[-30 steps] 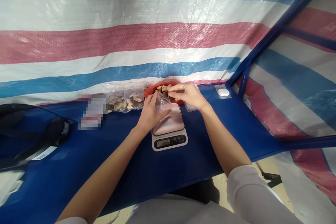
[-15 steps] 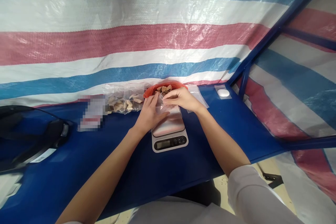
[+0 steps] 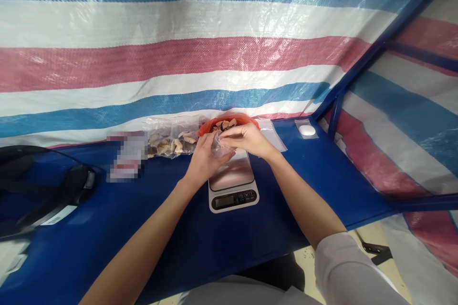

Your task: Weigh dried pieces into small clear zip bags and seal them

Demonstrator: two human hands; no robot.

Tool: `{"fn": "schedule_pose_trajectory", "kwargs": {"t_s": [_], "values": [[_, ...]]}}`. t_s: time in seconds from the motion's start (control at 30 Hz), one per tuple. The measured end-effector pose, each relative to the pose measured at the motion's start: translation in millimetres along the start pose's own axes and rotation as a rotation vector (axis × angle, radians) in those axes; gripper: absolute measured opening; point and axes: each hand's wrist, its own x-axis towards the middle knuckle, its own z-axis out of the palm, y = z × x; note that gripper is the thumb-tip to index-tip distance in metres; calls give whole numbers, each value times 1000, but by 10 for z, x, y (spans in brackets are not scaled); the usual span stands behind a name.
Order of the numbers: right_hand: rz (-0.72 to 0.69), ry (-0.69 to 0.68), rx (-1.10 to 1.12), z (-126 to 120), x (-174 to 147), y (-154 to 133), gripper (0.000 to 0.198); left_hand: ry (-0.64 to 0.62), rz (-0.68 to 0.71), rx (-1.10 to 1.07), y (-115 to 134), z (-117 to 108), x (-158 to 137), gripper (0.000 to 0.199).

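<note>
A small clear plastic bag (image 3: 219, 147) is held between my two hands, above the plate of a white digital kitchen scale (image 3: 234, 171). My left hand (image 3: 205, 158) grips the bag's left side, thumb pointing right. From the other side my right hand (image 3: 250, 139) pinches the bag's edge with fingers and thumb. Just behind the hands sits a red plastic bag (image 3: 246, 118), its mouth wide, with brown dried pieces (image 3: 226, 125) inside. The scale's display looks dark.
Left of the red bag are clear bags of pale dried slices (image 3: 171, 145) and a blurred-out packet (image 3: 129, 155). Flat clear bags (image 3: 274, 136) and a white oval item (image 3: 307, 130) lie right. A black strapped object (image 3: 67, 195) occupies the table's left. Striped sheeting (image 3: 179, 57) hangs behind.
My fingers have shifted slightly around the clear bag, and more of it shows between my hands. The whole view has moved a little, so everything appears slightly lower and further right.
</note>
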Motion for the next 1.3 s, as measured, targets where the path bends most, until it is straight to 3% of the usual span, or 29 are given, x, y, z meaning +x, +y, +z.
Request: {"fn": "schedule_pose_trajectory", "kwargs": {"t_s": [0.17,0.27,0.43,0.7,0.9,1.1,1.3], "values": [[11,103,-210,-126,-12,35,19,19,7,-36,-4,-55,14,53],[66,66,-337,-129,5,44,17,34,10,-58,-16,-64,22,56],[133,-72,-341,-54,98,63,25,39,4,-95,-51,-76,27,59],[77,-30,-303,-270,249,94,23,45,-96,-141,-77,-210,82,44],[118,57,-573,-430,304,152,21,53,-146,-161,-64,-294,118,43],[183,-8,-866,-375,328,243,29,43,-138,-137,-75,-346,133,43],[199,-34,-1004,-305,399,238,31,44,-113,-125,-48,-312,267,42]]}}
